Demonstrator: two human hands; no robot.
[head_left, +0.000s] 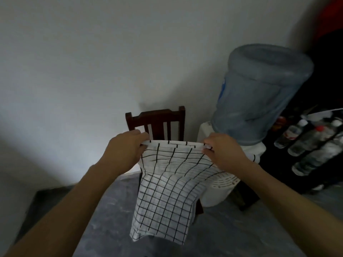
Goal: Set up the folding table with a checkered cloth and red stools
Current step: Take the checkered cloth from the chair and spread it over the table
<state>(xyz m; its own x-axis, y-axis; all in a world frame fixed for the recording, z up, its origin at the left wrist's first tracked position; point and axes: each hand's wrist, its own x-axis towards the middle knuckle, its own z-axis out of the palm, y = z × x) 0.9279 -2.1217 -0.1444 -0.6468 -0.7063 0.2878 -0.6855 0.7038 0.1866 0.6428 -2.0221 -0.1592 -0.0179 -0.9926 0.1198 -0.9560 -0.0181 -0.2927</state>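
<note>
A white cloth with a black checkered grid point(167, 197) hangs folded in the air in front of me. My left hand point(124, 151) pinches its upper left edge. My right hand point(222, 151) pinches the upper right edge. The top edge is stretched between the two hands and the rest droops down toward the grey floor. No folding table or red stools are in view.
A dark wooden chair point(157, 119) stands against the white wall behind the cloth. To its right is a white water dispenser point(219, 190) with a large blue bottle point(259, 93). Several plastic water bottles point(306, 143) lie on a dark shelf at the right.
</note>
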